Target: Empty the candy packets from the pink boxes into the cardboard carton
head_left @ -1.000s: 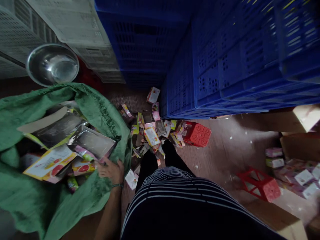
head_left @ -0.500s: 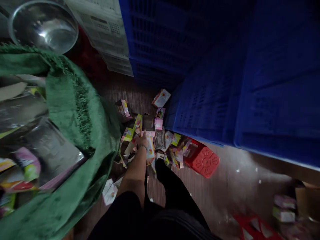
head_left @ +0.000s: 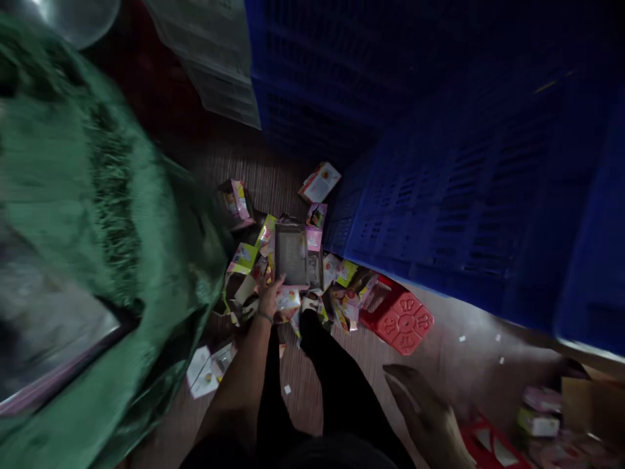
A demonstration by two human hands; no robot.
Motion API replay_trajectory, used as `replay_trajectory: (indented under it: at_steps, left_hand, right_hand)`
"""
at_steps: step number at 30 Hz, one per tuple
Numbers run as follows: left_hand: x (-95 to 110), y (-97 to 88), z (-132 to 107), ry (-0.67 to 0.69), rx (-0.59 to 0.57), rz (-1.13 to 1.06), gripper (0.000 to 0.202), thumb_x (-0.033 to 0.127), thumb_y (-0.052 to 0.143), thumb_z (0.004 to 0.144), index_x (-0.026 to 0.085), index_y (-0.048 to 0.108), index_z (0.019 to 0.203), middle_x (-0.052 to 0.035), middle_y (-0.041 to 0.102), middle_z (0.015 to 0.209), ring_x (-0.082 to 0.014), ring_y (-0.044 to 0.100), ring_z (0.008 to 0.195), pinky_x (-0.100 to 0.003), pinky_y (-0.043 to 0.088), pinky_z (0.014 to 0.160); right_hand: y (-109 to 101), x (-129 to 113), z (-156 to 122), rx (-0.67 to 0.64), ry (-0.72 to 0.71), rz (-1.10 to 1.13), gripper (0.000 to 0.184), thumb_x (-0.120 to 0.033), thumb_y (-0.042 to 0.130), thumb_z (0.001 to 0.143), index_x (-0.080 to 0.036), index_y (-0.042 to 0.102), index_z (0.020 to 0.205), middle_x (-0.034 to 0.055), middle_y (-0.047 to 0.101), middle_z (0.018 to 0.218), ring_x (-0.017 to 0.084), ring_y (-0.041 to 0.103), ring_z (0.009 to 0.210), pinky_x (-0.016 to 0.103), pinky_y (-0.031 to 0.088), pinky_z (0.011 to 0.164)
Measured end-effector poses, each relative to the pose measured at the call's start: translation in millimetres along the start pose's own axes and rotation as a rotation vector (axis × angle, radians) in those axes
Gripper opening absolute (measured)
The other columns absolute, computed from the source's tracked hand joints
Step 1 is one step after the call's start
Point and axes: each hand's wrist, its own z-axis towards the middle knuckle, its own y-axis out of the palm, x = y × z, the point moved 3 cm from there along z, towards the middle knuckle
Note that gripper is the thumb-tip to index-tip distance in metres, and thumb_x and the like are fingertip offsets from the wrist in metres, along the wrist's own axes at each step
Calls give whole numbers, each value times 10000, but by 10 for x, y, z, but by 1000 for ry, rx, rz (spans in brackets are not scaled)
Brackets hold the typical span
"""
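- Carton, rectangular, apparently card: grey interior exposed now, far less visible half a second ago; apparently shifted or turned, suggesting handling under way.
- Location: floor litter, just beyond left hand. Pink along near edge.
- Left fingers partly spread at near-left corner; grip or mere touch, cannot tell.
- Around: crumpled pink and yellow-green printed cartons.
- Right hand newly in view, blurred, fingers extended, thumb apart, apparently nothing held.
- Outward: green woven sack, red plastic stool, blue perforated plastic crates.
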Motion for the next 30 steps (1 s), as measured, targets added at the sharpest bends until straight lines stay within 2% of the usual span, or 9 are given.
replay_trajectory:
  at_steps: [3, 7, 12, 16, 19, 21, 23, 27, 30]
  left_hand:
    - [124, -346, -858, -49, -15, -76, 687, 403, 877, 598, 191, 605, 1192, -92, 693, 1169, -215, 688, 968, -303, 536, 775]
    - [596, -637, -2085, -21, -235, -177, 752, 321, 886, 546, 198, 604, 1232, -112, 673, 1299, -261, 652, 1156, -344, 525, 933]
    - [1384, -710, -3144, 230, -354, 86, 790, 313, 879, 591, 195, 583, 1314, -113, 624, 1388, -293, 574, 1293, -395, 460, 1095]
    - [2099, -802, -3618, 546, -299, 325, 857, 391, 876, 604, 176, 566, 1373, -126, 585, 1417, -314, 539, 1324, -417, 419, 1142]
    - [2677, -954, -3946, 749, -238, 572, 810, 426, 872, 603, 174, 626, 1333, -112, 621, 1333, -314, 558, 1255, -434, 415, 1127]
    - [3027, -1025, -4180, 863, -232, 725, 750, 451, 861, 609, 182, 677, 1284, -97, 645, 1258, -312, 574, 1187, -446, 425, 1101]
    - [3303, -1021, -4384, 947, -275, 823, 695, 474, 852, 616, 188, 717, 1235, -86, 660, 1192, -308, 586, 1132, -444, 437, 1074]
    - [3623, -765, -4535, 997, -413, 834, 744, 470, 878, 583, 177, 716, 1247, -70, 676, 1158, -297, 603, 1097, -427, 445, 1060]
    - [3751, -430, -4452, 956, -527, 748, 868, 435, 915, 521, 160, 671, 1307, -68, 684, 1146, -277, 620, 1066, -410, 463, 1042]
  right_hand:
    - [-35, -214, 226, 16, 176, 170, 327, -506, 520, 993, -278, 734, 1087, 77, 737, 1115, 284, 711, 1050, 471, 599, 942]
    - [-166, -566, 522, 30, 450, 482, 663, -809, 580, 791, -227, 683, 1091, 132, 728, 1127, 346, 672, 1136, 572, 478, 1089]
    - [-525, -1146, 611, -70, 339, 983, 818, -870, 526, 757, -270, 515, 1313, 107, 564, 1442, 306, 603, 1260, 469, 554, 987]
    - [-1018, -1460, 428, 160, 157, 979, 775, -801, 517, 802, -252, 477, 1348, 126, 554, 1428, 303, 585, 1266, 473, 531, 1000]
    - [-1437, -1672, 207, 435, -23, 803, 628, -680, 546, 885, -231, 522, 1324, 134, 597, 1356, 285, 567, 1271, 506, 451, 1098]
    - [-1695, -1884, 82, 499, -214, 635, 532, -601, 543, 941, -229, 560, 1321, 127, 605, 1352, 282, 554, 1281, 519, 414, 1130]
    - [-1868, -2131, 19, 393, -397, 465, 511, -586, 541, 961, -241, 592, 1333, 104, 599, 1381, 296, 522, 1318, 541, 377, 1154]
    - [-1840, -2476, 79, -146, -499, 298, 636, -644, 666, 877, -269, 595, 1387, 88, 600, 1377, 322, 529, 1295, 520, 410, 1122]
    - [-1711, -2509, 182, -197, -448, 210, 739, -575, 847, 715, -206, 619, 1315, 132, 606, 1299, 341, 553, 1211, 489, 455, 1042]
